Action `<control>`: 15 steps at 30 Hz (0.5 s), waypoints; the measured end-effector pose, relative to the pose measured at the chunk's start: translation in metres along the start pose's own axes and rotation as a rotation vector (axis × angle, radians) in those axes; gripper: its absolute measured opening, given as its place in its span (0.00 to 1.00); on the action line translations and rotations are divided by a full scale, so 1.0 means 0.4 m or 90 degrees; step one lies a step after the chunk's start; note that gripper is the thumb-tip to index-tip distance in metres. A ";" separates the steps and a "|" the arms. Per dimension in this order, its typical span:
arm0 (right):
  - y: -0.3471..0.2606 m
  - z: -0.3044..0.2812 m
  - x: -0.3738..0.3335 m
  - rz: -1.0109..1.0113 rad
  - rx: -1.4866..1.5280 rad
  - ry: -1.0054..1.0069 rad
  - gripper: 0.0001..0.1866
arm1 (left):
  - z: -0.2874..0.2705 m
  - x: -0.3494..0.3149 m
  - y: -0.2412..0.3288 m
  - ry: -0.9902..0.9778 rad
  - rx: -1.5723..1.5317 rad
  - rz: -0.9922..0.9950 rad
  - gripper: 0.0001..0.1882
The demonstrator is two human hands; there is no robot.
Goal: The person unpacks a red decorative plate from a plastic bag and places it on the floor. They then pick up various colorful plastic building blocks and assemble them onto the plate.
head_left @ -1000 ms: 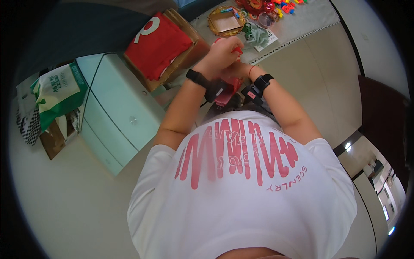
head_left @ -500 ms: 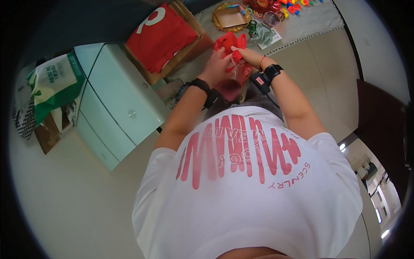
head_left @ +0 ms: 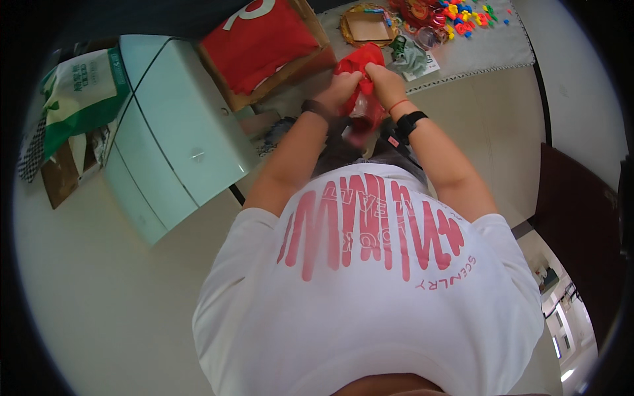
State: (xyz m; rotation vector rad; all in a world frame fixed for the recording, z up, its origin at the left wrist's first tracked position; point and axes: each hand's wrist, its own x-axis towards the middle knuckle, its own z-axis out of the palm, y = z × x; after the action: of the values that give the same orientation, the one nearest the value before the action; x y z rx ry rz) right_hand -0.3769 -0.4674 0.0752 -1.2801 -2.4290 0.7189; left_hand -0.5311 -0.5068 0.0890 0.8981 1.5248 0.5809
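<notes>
A thin red plastic bag (head_left: 363,108) hangs in front of me, see-through in its lower part and bunched at the top. My left hand (head_left: 339,91) is closed round its gathered upper part from the left. On the other side my right hand (head_left: 387,86) grips the bag in a fist, close beside the left one. Red plastic sticks up above both hands, and the bag's bottom is blurred over my dark trousers. Whatever the bag may contain cannot be made out.
Ahead stands a cardboard box (head_left: 321,33) holding red cloth or bags (head_left: 264,49). The covered table (head_left: 508,49) carries a wicker basket (head_left: 343,28), a green crumpled bag (head_left: 408,58) and colourful plastic pieces (head_left: 464,16). A pale green cabinet (head_left: 198,125) is at left, with a green-white bag (head_left: 82,99) beyond.
Both hands have drawn into tighter fists around the bag's top, the right one turning its back toward me. The bag's lower part looks narrower. The whole view has shifted slightly.
</notes>
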 end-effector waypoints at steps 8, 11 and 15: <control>-0.019 -0.001 -0.001 -0.141 -0.012 0.033 0.08 | -0.018 0.073 -0.099 -0.011 -0.388 -0.024 0.12; -0.026 -0.041 -0.009 -0.143 -0.108 -0.032 0.06 | -0.025 0.057 -0.078 0.093 -0.404 -0.072 0.13; 0.000 -0.042 -0.070 -0.139 -0.082 -0.098 0.05 | -0.047 0.120 -0.167 0.212 -0.260 -0.103 0.19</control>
State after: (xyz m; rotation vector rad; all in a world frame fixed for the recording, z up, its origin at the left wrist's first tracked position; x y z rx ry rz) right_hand -0.3534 -0.4859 0.0882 -1.0122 -2.7256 0.6313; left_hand -0.5628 -0.5040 0.0111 0.3730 1.6720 0.9159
